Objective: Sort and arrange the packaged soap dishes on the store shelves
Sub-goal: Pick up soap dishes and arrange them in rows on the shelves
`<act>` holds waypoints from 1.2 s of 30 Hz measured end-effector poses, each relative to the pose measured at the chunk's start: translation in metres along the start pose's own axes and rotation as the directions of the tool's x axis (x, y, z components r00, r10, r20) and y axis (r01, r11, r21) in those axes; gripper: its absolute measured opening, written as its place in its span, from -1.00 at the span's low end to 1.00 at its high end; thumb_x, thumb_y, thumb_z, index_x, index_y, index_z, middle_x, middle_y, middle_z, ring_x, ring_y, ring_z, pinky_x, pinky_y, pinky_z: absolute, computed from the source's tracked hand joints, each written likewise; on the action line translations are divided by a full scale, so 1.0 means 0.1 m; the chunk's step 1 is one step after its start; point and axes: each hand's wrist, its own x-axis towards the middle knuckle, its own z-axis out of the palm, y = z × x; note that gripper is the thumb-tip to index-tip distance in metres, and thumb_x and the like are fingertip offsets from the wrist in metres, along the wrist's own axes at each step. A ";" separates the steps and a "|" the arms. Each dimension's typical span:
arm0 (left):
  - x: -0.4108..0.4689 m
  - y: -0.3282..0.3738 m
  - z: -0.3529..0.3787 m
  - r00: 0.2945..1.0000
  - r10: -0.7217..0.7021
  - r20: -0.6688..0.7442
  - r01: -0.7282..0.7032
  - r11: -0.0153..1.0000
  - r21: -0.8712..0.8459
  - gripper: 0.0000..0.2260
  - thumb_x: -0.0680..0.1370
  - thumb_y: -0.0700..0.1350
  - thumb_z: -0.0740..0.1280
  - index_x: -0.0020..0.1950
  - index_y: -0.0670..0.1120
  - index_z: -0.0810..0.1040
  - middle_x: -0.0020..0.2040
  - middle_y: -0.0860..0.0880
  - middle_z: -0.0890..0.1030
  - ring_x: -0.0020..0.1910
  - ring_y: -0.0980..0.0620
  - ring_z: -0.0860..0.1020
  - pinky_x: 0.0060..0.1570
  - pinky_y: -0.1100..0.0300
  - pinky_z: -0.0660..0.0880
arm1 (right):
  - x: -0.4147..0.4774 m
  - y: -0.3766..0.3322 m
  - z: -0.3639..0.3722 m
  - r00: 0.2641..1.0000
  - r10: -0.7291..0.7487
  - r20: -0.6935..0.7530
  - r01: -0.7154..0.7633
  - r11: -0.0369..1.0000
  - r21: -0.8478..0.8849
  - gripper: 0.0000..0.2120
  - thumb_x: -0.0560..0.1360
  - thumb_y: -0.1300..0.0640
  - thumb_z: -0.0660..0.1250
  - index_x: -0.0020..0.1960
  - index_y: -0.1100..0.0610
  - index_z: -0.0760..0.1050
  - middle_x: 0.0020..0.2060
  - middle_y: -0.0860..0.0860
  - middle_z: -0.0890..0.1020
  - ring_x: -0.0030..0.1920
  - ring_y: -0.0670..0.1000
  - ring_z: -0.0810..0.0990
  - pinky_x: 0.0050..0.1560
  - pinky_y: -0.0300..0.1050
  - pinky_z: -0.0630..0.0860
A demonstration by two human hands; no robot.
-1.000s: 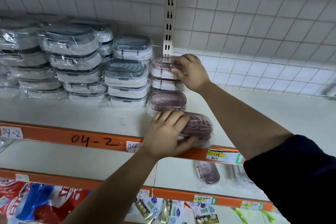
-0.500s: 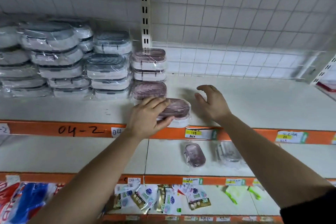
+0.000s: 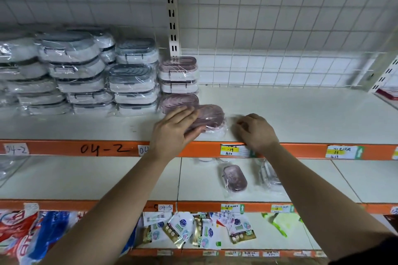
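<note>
While left fingers [image 3: 182,116] clamp a dish [image 3: 212,117] (near "04-2" [image 3: 105,149]), right fingers' [image 3: 244,125] grip is unclear.

One head-worn camera looks forward and slightly down, close to the shelf [image 3: 280,114], just behind both outstretched arms.
</note>
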 end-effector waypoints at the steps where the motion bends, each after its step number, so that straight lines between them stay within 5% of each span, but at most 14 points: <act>1: 0.04 -0.07 -0.03 1.000 0.003 -0.007 -0.003 1.000 0.024 -0.65 0.55 0.10 0.37 0.13 -0.15 0.70 0.10 -0.07 0.69 0.10 -0.04 0.65 0.18 0.11 0.54 | 0.00 0.00 0.00 1.000 0.000 -0.002 0.000 1.000 -0.001 -0.76 0.58 0.04 0.29 0.07 0.18 0.64 0.02 0.15 0.60 0.07 0.20 0.55 -0.04 -0.04 0.47; 9: 0.32 -0.60 0.02 0.971 -0.166 0.175 0.140 0.979 0.151 -0.53 0.55 0.17 0.22 0.19 -0.17 0.66 0.11 -0.13 0.68 0.16 -0.14 0.62 0.11 0.03 0.55 | -0.01 -0.02 0.01 1.000 0.014 -0.021 -0.014 1.000 0.006 -0.79 0.57 0.07 0.27 0.03 0.15 0.64 0.01 0.12 0.59 0.07 0.17 0.54 -0.06 -0.07 0.45; 14: 0.33 -0.65 0.20 0.929 -0.239 0.283 0.157 0.947 0.281 -0.48 0.56 0.21 0.08 0.26 -0.08 0.61 0.21 -0.07 0.65 0.24 -0.14 0.54 0.14 0.01 0.20 | -0.01 -0.01 0.02 0.999 0.020 -0.027 -0.020 1.000 -0.011 -0.78 0.58 0.05 0.27 0.04 0.15 0.63 0.02 0.10 0.59 0.08 0.15 0.52 -0.06 -0.08 0.45; 18: 0.31 -0.61 0.24 0.912 -0.286 0.294 0.188 0.928 0.322 -0.49 0.59 0.17 0.04 0.32 -0.09 0.55 0.28 -0.04 0.60 0.28 -0.13 0.50 0.19 0.01 0.19 | 0.00 0.00 0.03 0.999 0.020 -0.037 -0.021 1.000 -0.006 -0.79 0.58 0.05 0.27 0.03 0.14 0.62 0.00 0.09 0.58 0.07 0.14 0.52 -0.10 -0.11 0.41; 27: 0.30 -0.43 0.09 0.882 -0.328 0.338 0.261 0.937 0.231 -0.52 0.64 0.09 0.09 0.46 -0.14 0.41 0.45 -0.13 0.44 0.43 -0.17 0.37 0.43 -0.06 0.16 | -0.16 -0.07 -0.14 0.992 0.024 -0.125 -0.004 0.987 0.159 -0.59 0.48 0.02 0.14 0.13 0.21 0.62 0.06 0.13 0.63 0.09 0.16 0.57 0.03 -0.04 0.49; 31: 0.19 -0.04 -0.07 0.896 -0.307 0.319 0.273 0.950 0.149 -0.53 0.63 0.08 0.07 0.42 -0.14 0.45 0.40 -0.11 0.50 0.34 -0.15 0.46 0.37 -0.07 0.28 | -0.49 0.04 -0.20 0.964 -0.057 -0.259 0.096 0.986 0.139 -0.78 0.52 0.16 0.26 0.07 0.20 0.62 -0.01 0.09 0.65 0.09 0.18 0.54 0.03 -0.06 0.46; 36: -0.05 0.77 -0.20 0.926 -0.251 0.284 0.261 0.965 0.001 -0.58 0.64 0.02 0.11 0.39 -0.14 0.49 0.32 -0.11 0.55 0.29 -0.09 0.48 0.31 0.00 0.31 | -0.98 0.17 -0.32 0.940 -0.101 -0.326 0.169 0.968 0.188 -0.78 0.51 0.10 0.25 -0.01 0.19 0.61 -0.14 0.05 0.61 -0.08 0.05 0.53 -0.08 -0.21 0.38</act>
